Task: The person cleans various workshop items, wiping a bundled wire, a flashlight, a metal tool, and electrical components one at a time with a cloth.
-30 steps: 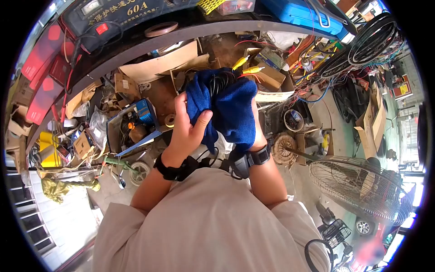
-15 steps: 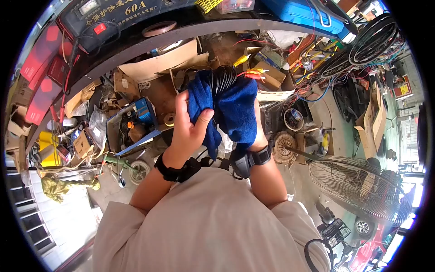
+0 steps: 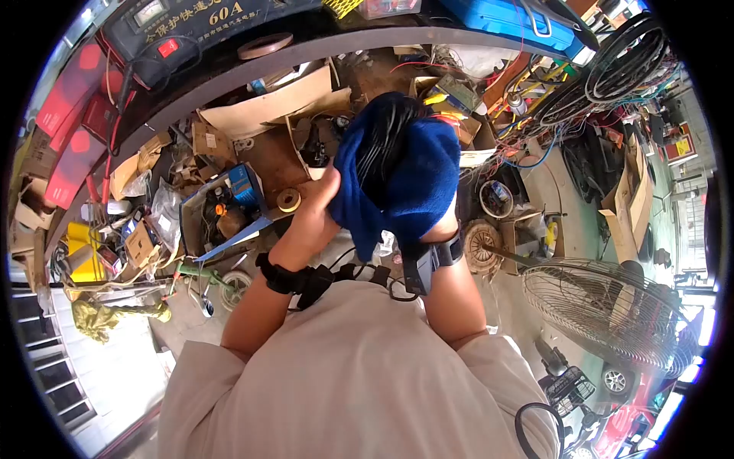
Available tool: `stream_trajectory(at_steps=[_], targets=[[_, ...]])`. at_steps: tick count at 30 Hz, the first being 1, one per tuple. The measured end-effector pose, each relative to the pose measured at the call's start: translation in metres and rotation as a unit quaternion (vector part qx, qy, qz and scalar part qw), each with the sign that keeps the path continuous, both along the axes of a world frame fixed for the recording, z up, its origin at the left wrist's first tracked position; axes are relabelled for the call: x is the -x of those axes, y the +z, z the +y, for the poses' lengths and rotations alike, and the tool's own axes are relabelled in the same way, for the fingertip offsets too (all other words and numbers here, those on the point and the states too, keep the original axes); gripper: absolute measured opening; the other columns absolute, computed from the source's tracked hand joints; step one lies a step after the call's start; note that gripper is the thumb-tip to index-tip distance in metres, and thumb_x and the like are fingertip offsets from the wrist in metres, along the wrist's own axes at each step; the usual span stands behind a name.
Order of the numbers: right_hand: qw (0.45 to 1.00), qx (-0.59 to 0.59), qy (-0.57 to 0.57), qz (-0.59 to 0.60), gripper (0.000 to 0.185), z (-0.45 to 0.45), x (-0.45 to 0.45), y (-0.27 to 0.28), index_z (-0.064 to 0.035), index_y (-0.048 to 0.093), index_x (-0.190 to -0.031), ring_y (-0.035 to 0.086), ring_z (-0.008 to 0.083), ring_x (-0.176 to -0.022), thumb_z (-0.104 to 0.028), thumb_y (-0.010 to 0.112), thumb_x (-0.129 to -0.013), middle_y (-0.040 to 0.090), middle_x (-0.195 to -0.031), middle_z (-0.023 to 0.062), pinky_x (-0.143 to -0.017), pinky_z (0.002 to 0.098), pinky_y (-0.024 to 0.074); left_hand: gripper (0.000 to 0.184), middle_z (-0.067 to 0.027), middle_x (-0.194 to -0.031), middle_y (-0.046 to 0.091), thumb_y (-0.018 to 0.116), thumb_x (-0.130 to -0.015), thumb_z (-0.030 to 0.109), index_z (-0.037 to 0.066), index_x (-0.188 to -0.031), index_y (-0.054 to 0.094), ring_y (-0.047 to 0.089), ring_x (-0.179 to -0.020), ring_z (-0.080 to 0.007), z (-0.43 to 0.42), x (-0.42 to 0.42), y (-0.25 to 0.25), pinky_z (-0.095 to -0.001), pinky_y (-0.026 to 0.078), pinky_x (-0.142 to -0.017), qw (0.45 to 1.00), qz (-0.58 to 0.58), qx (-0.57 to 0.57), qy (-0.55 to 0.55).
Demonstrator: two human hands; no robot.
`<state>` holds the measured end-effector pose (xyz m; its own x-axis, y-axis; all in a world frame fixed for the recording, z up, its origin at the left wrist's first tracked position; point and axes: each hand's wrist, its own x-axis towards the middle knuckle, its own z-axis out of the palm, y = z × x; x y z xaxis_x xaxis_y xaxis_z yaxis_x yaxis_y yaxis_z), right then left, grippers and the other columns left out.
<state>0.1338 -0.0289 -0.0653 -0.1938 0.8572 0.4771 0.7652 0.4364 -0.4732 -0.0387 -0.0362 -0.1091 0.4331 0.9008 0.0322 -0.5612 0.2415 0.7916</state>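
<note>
A coil of thin black cable point(image 3: 388, 141) is bundled inside a dark blue cloth point(image 3: 424, 180) in front of my chest. My left hand point(image 3: 315, 210) grips the cloth's left side, its thumb in sight and its other fingers hidden behind the fabric. Fabric drapes over my right hand point(image 3: 442, 228), which holds the bundle from the right; only a sliver by the wrist shows, and its fingers are covered. Past the bundle's upper right edge, a yellow plug point(image 3: 436, 99) shows, slightly blurred.
A dark bench edge point(image 3: 321, 53) curves across the top, carrying a charger box point(image 3: 206, 30) and a blue case point(image 3: 508, 23). Cardboard boxes point(image 3: 267, 107) and a tape roll point(image 3: 289, 200) lie below. Hanging cables point(image 3: 627, 61) and a fan cage point(image 3: 604, 314) are on the right.
The cloth has been wrapped further around the cable coil, and the bundle has turned and shifted right. My left hand's fingers have gone behind the cloth. The coloured plugs are now mostly covered.
</note>
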Motion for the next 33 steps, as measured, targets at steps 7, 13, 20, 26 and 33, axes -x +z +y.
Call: stream_trajectory(at_steps=[7, 13, 20, 26, 33], targets=[[0.809, 0.138, 0.138, 0.554, 0.040, -0.004, 0.028, -0.066, -0.0043, 0.047, -0.113, 0.049, 0.0149, -0.099, -0.012, 0.066, -0.079, 0.052, -0.106, 0.0046, -0.090, 0.0310, 0.0397, 0.039, -0.0154, -0.104, 0.058, 0.048, -0.094, 0.024, -0.002, -0.122, 0.038, 0.058, -0.095, -0.0226, 0.008, -0.009, -0.013, -0.0311, 0.043, -0.082, 0.883, 0.334, -0.259, 0.206], [0.646, 0.234, 0.103, 0.719, 0.038, 0.007, 0.032, -0.084, -0.0056, 0.049, -0.116, 0.053, 0.0150, -0.099, -0.035, 0.033, -0.097, 0.056, -0.107, 0.0056, -0.089, 0.0314, 0.0438, 0.038, -0.0226, -0.082, 0.059, 0.046, -0.094, 0.027, -0.006, -0.111, 0.043, 0.061, -0.076, -0.0306, 0.007, -0.009, -0.005, -0.0348, 0.046, -0.067, 0.827, 0.469, -0.232, 0.206], [0.674, 0.258, 0.184, 0.667, 0.039, 0.008, 0.011, -0.082, -0.0072, 0.036, -0.130, 0.051, 0.0170, -0.106, -0.014, 0.046, -0.093, 0.051, -0.114, 0.0075, -0.093, 0.0328, 0.0425, 0.058, -0.0201, -0.113, 0.054, 0.055, -0.091, 0.021, -0.006, -0.133, 0.025, 0.055, -0.104, -0.0219, 0.014, 0.004, -0.036, -0.0314, 0.043, -0.087, 0.859, 0.365, -0.318, 0.167], [0.721, 0.218, 0.113, 0.648, 0.051, 0.000, 0.026, -0.100, -0.0068, 0.040, -0.129, 0.050, 0.0204, -0.110, -0.044, 0.037, -0.094, 0.050, -0.121, 0.0087, -0.097, 0.0362, 0.0385, 0.042, -0.0231, -0.082, 0.061, 0.053, -0.091, 0.026, -0.006, -0.116, 0.043, 0.062, -0.075, -0.0336, 0.014, -0.005, -0.026, -0.0367, 0.048, -0.065, 0.824, 0.427, -0.283, 0.244], [0.731, 0.273, 0.127, 0.612, 0.052, -0.002, 0.024, -0.083, -0.0037, 0.038, -0.129, 0.050, 0.0214, -0.108, -0.041, 0.036, -0.093, 0.050, -0.119, 0.0099, -0.097, 0.0360, 0.0378, 0.040, -0.0230, -0.093, 0.060, 0.056, -0.088, 0.015, -0.005, -0.118, 0.038, 0.061, -0.088, -0.0322, 0.010, -0.018, -0.054, -0.0363, 0.047, -0.074, 0.883, 0.303, -0.253, 0.252]])
